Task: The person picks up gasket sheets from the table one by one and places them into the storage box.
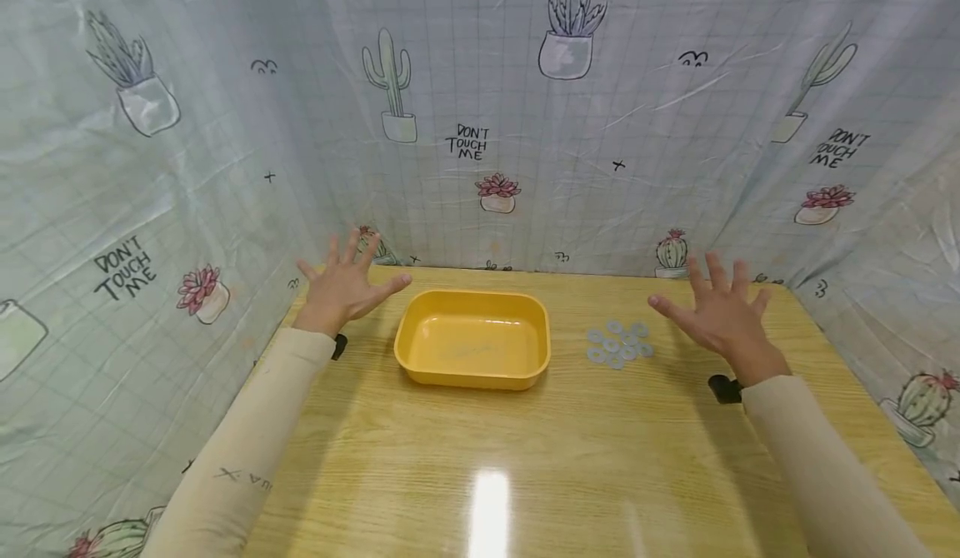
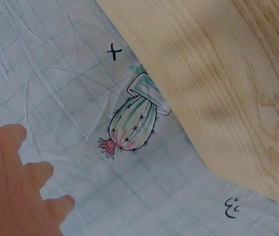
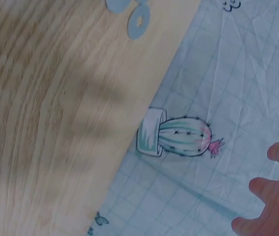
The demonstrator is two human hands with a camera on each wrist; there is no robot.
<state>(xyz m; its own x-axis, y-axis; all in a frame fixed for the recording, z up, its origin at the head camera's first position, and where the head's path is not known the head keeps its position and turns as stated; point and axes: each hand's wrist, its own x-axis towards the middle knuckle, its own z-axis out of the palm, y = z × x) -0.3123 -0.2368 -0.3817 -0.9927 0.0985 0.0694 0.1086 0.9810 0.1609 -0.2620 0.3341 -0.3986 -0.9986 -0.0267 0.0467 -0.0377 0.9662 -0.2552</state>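
On the wood-grain counter (image 1: 480, 433), a yellow tray (image 1: 472, 380) sits toward the back, the left hand (image 1: 339, 291) and right hand (image 1: 723, 316) flank it, each grip spread apart, and flat grey rings (image 1: 618, 347) lie clustered between tray and right hand.
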